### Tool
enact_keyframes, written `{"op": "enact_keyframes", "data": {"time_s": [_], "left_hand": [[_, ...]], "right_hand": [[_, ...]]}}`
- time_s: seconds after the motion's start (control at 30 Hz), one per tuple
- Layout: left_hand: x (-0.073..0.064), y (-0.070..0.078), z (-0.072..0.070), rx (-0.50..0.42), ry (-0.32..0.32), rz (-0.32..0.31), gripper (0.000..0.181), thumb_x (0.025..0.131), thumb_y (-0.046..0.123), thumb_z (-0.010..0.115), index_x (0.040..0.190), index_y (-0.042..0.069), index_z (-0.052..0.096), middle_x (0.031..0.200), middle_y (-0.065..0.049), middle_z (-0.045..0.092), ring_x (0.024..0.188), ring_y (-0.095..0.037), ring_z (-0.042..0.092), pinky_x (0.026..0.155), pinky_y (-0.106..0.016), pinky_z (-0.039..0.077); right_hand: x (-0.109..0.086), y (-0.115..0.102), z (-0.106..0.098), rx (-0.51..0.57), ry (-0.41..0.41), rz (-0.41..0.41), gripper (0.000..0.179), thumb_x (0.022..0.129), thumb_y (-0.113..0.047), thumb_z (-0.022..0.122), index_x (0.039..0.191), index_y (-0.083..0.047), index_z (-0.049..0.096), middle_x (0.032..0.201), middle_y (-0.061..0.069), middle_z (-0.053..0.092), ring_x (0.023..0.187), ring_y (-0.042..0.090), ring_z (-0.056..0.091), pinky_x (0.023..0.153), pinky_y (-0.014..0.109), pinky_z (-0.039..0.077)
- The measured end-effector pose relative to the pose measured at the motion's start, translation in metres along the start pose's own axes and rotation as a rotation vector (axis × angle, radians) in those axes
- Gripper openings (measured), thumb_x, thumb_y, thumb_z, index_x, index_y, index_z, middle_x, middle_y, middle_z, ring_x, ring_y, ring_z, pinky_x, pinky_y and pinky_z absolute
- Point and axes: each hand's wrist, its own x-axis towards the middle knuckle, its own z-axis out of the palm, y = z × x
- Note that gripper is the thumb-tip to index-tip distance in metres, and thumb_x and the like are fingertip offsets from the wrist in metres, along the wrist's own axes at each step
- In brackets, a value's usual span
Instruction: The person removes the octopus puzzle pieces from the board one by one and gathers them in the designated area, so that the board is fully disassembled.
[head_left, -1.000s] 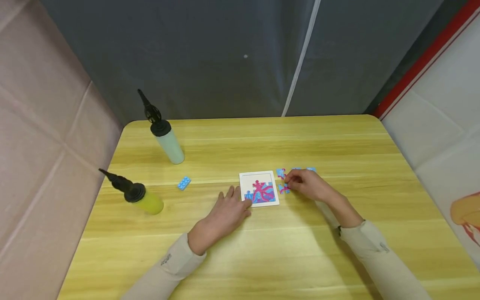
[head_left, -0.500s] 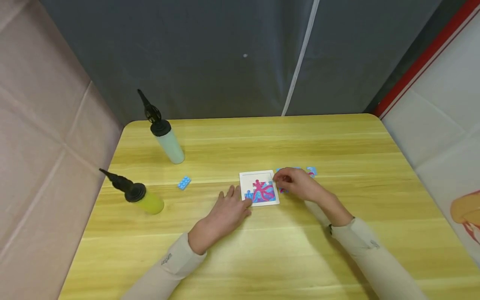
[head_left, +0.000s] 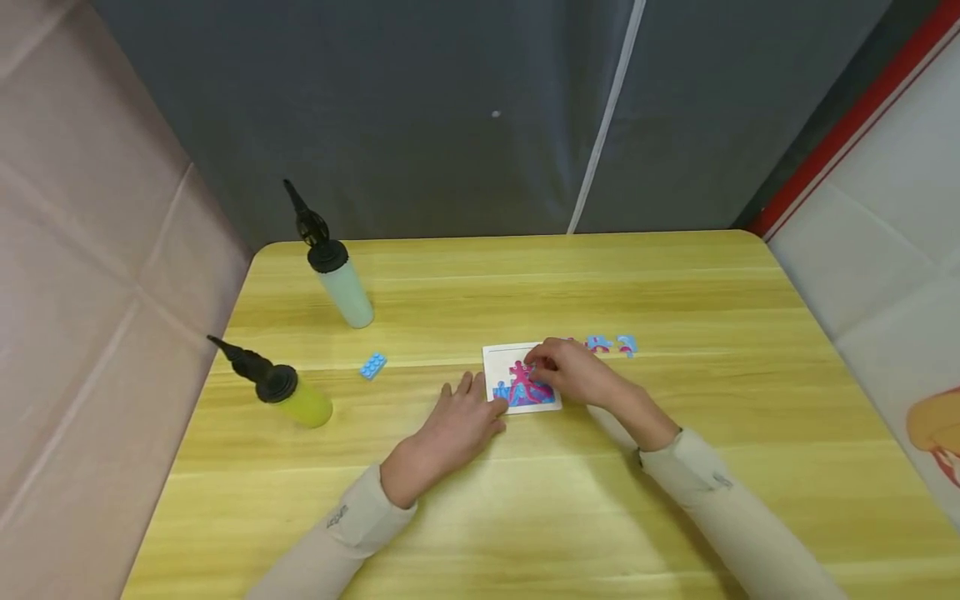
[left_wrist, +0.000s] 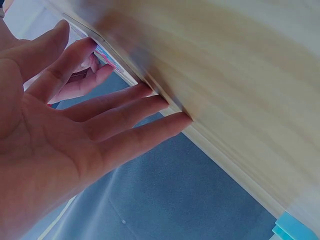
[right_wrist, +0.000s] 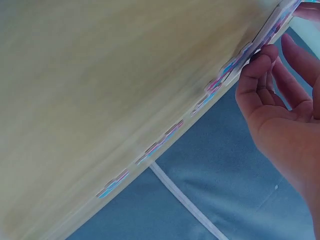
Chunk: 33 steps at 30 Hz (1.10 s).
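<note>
A square white puzzle tray lies on the table, with a pink-and-blue jigsaw picture filling its lower part. My left hand lies at the tray's left side with straight, spread fingers, its thumb at the lower left corner. In the left wrist view its fingertips meet the tabletop. Over the right part of the tray, my right hand pinches a small puzzle piece, mostly hidden by the fingers. Loose puzzle pieces lie to the tray's right, some partly behind the right hand.
A blue toy brick lies left of the tray. Farther left are a pale green hand pump and a yellow one, both with black nozzles. A dark curtain hangs beyond the wooden table's far edge.
My right hand has moved left from the loose pieces onto the right part of the tray. The left hand has stayed at the tray's left side.
</note>
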Motion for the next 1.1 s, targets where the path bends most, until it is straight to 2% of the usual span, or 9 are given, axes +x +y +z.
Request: {"op": "enact_keyframes", "data": {"time_s": [0.2, 0.4, 0.67, 0.83, 1.1], "left_hand": [[0.0, 0.001, -0.001, -0.004, -0.02, -0.002, 0.02, 0.104, 0.033, 0.063, 0.112, 0.015, 0.069, 0.147, -0.036, 0.051, 0.138, -0.055, 0.049, 0.103, -0.071, 0.047], [0.0, 0.001, -0.001, -0.005, -0.023, -0.008, 0.02, 0.103, 0.033, 0.063, 0.111, 0.016, 0.069, 0.147, -0.036, 0.051, 0.138, -0.055, 0.049, 0.103, -0.071, 0.047], [0.0, 0.001, -0.001, -0.016, -0.02, -0.012, 0.02, 0.103, 0.033, 0.063, 0.11, 0.015, 0.07, 0.147, -0.036, 0.051, 0.138, -0.056, 0.049, 0.103, -0.072, 0.046], [-0.001, 0.002, -0.002, -0.017, -0.021, -0.011, 0.02, 0.103, 0.032, 0.063, 0.11, 0.015, 0.069, 0.146, -0.036, 0.051, 0.138, -0.056, 0.049, 0.102, -0.071, 0.046], [0.0, 0.001, -0.002, -0.007, -0.025, -0.019, 0.02, 0.103, 0.033, 0.063, 0.11, 0.015, 0.069, 0.146, -0.036, 0.052, 0.138, -0.055, 0.049, 0.103, -0.071, 0.046]], "right_hand": [[0.001, -0.003, 0.0, 0.0, -0.005, 0.006, 0.011, 0.098, -0.012, 0.069, 0.106, -0.005, 0.074, 0.086, 0.0, 0.065, 0.075, 0.011, 0.054, 0.072, 0.027, 0.046], [0.001, -0.003, 0.0, 0.05, 0.001, 0.019, 0.004, 0.101, -0.013, 0.066, 0.099, -0.01, 0.067, 0.08, -0.002, 0.065, 0.07, 0.01, 0.053, 0.066, 0.025, 0.045], [-0.002, -0.002, -0.002, 0.157, 0.021, 0.025, 0.004, 0.102, -0.012, 0.063, 0.101, -0.008, 0.065, 0.09, 0.003, 0.07, 0.078, 0.013, 0.058, 0.072, 0.027, 0.05], [-0.006, 0.002, -0.004, 0.188, 0.043, 0.038, 0.005, 0.102, -0.013, 0.064, 0.102, -0.008, 0.065, 0.09, 0.004, 0.071, 0.079, 0.012, 0.06, 0.072, 0.025, 0.05], [-0.012, 0.004, -0.009, 0.237, 0.059, 0.068, 0.005, 0.102, -0.011, 0.064, 0.104, -0.007, 0.064, 0.091, 0.01, 0.07, 0.067, 0.017, 0.059, 0.06, 0.024, 0.049]]}}
